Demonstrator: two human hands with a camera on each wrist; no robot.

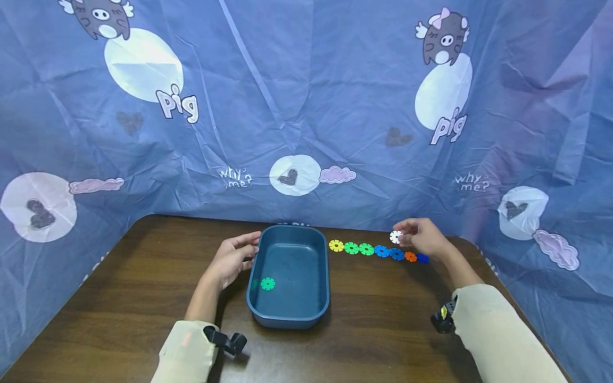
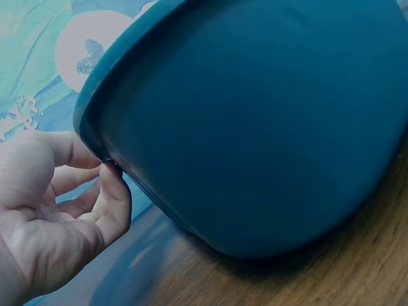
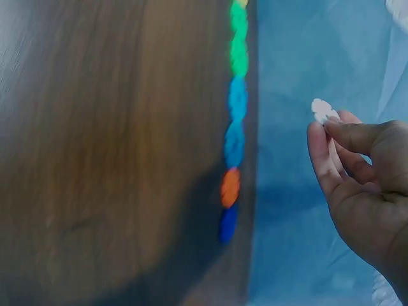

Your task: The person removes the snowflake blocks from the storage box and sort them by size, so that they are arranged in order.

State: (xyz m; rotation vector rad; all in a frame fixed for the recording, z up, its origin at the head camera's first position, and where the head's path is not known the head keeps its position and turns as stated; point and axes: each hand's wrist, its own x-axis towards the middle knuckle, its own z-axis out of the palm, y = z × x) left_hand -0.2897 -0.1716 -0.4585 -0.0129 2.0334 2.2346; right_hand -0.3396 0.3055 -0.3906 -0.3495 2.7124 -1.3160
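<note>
My right hand (image 1: 423, 238) pinches a white notched plastic disc (image 1: 395, 236) between thumb and fingertips, above the far right of the table; the right wrist view shows the same white disc (image 3: 324, 110) held up. Below it lies a row of similar discs: a yellow one (image 1: 336, 246), two green, two lighter blue, an orange one (image 1: 411, 256) and a dark blue one (image 1: 422, 258). With thumb and finger, my left hand (image 1: 232, 260) pinches the left rim of a blue-grey plastic basin (image 1: 289, 320). Inside the basin, toward its left side, lies a green disc (image 1: 267, 284).
The brown wooden table (image 1: 383, 340) meets a blue printed cloth (image 1: 306, 106) hanging along its back and sides. Black camera mounts sit on both wrists. The basin stands just left of the disc row's yellow end.
</note>
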